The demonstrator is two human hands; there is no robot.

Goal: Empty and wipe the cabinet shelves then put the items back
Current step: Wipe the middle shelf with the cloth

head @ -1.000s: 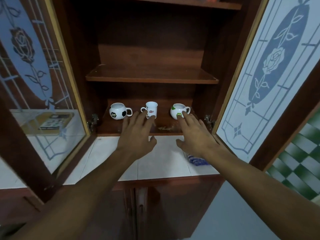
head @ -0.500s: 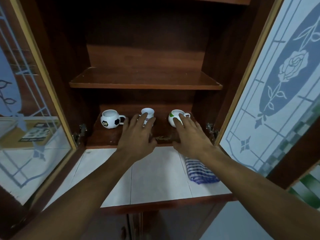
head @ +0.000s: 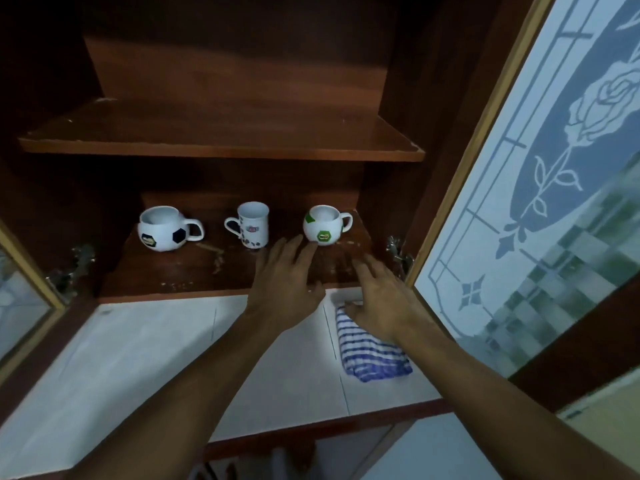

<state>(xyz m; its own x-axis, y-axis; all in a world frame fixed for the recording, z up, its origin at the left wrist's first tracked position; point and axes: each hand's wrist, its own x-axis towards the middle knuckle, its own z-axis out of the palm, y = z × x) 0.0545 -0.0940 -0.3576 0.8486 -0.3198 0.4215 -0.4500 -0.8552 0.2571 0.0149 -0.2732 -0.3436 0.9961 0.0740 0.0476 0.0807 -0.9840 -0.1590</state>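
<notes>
Three mugs noted on the lower shelf (head: 180, 271).
Left hand (head: 284, 289) spread, empty, fingertips near the green mug (head: 322, 225); right hand (head: 381, 299) spread above the cloth (head: 370, 355).

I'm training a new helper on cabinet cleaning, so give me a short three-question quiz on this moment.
1. How many mugs stand on the lower shelf?
2. True or false: the middle shelf holds plates.
3. What lies under the right hand? A) sponge B) striped cloth C) spoon

Key:
1. Three: the football mug, the tall mug and the green-patch mug.
2. False; it is bare.
3. B. The left hand is open, holding nothing.
</notes>
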